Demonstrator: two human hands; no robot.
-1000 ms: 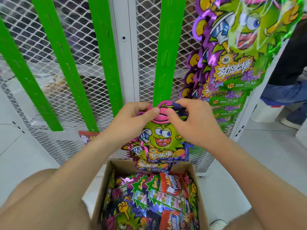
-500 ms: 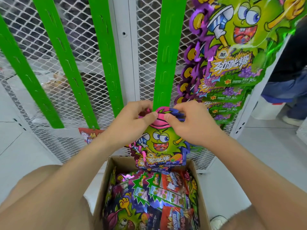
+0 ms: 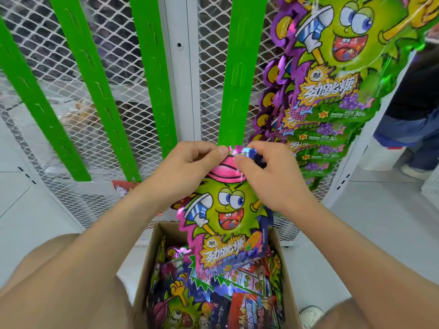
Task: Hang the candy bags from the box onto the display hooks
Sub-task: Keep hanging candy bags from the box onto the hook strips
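Both hands up in front of the display rack, sharing one candy bag (image 3: 225,217). Left hand (image 3: 190,172) pinches the bag's top edge, thumb tip pressed on the pink cap print. Right hand (image 3: 268,179) pinches the same top edge from the other side, thumb and forefinger closed on the foil tab. The two thumbs sit just beside each other.

Bag hangs upright from the fingers, green cartoon face outward, pink jagged border. Its top touches the lower end of a green hook strip (image 3: 234,77); cannot tell whether it is caught on a hook. Its bottom edge hangs over the open cardboard box (image 3: 152,257), overlapping the loose candy bags (image 3: 213,295) packed inside.

Against half a second ago: the held bag sits higher, top now level with the strip's lower end, and more of the print shows below the hands. A second bag seen behind it a second ago is no longer visible. Grip has not changed, both hands still pinched at the top. View has tilted slightly, box further down in frame.

To the right, a column of hung candy bags (image 3: 332,96) overlaps down the rack, purple borders. Three more green strips (image 3: 92,81) stand bare to the left on the white mesh panel (image 3: 213,43). Another person's leg (image 3: 411,110) in dark trousers at far right edge, on the white floor.
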